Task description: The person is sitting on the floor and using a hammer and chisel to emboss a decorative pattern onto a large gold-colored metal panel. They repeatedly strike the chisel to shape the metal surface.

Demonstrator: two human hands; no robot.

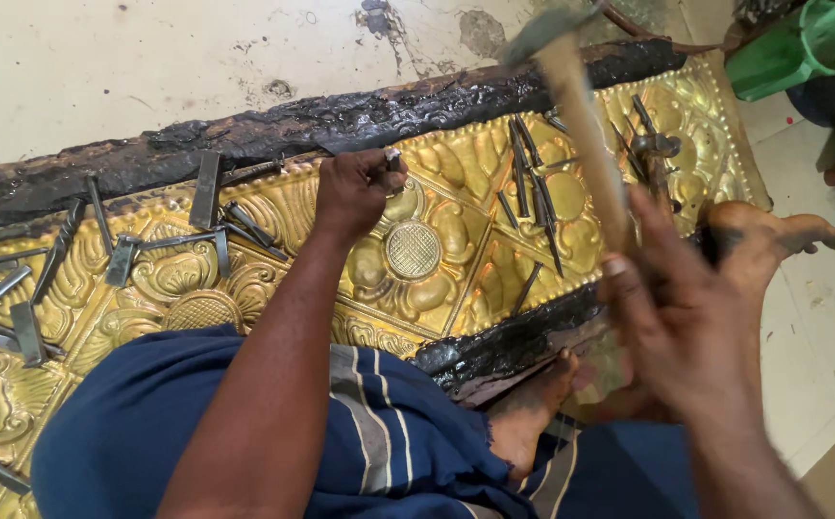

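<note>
Left hand (355, 192) pinches punch (393, 165) upright on brass sheet (456, 259), just above round medallion (412, 250). Right hand (672, 317) wrapped round hammer (581, 115), raised right of medallion, blurred. I'd keep punch vertical, strike squarely, fingers low

Punch: short grey metal punch (394, 161), gripped upright, tip on the embossed golden brass sheet (456, 240).
Hammer: wooden-handled hammer (586, 125), raised, blurred, head uppermost.

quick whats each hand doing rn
Left hand: closed on a small metal punch, tip on the brass sheet.
Right hand: closed on a hammer, raised, blurred.
</note>
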